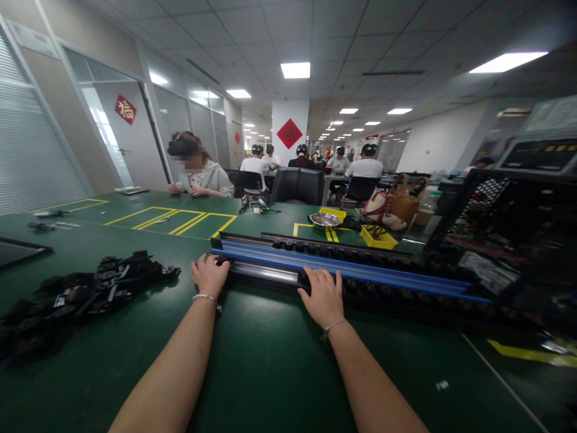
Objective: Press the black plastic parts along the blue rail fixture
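A shiny silver bar with black ends (264,272) lies along the near side of a long black rail assembly with blue strips (360,269). My left hand (210,275) has its fingers curled around the bar's left black end. At the bar's right end, my right hand (323,293) grips the other black piece, with its fingers bent over the far side. The fingertips of both hands are partly hidden behind the parts. The assembly stretches away to the right across the green table (252,361).
A heap of black parts (108,285) lies to the left. Beyond the assembly are a metal bowl (325,219) and a yellow tray (378,239). A dark open-fronted case (505,222) stands at the right. A co-worker (201,174) sits across the table.
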Action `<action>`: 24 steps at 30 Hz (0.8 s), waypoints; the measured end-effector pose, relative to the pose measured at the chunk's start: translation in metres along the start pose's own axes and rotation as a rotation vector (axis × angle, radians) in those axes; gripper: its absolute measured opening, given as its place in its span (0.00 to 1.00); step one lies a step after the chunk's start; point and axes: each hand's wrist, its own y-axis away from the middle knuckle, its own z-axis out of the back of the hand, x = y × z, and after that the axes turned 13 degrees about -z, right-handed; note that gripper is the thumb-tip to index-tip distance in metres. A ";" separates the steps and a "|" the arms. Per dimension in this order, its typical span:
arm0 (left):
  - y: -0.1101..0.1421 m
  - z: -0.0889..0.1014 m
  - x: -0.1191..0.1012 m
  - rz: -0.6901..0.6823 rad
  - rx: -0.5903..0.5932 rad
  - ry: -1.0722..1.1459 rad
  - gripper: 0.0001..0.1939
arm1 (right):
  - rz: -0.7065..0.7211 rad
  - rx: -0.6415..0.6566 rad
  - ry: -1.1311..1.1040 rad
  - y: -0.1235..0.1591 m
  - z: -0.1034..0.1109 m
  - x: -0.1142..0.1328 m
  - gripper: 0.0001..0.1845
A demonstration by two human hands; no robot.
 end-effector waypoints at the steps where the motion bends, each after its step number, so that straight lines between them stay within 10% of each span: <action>1: -0.001 -0.001 0.002 -0.013 0.000 -0.007 0.22 | 0.000 0.000 0.001 0.000 0.000 0.000 0.25; 24: -0.003 0.008 0.001 0.056 -0.042 0.031 0.18 | -0.003 -0.002 -0.014 0.000 -0.001 0.000 0.24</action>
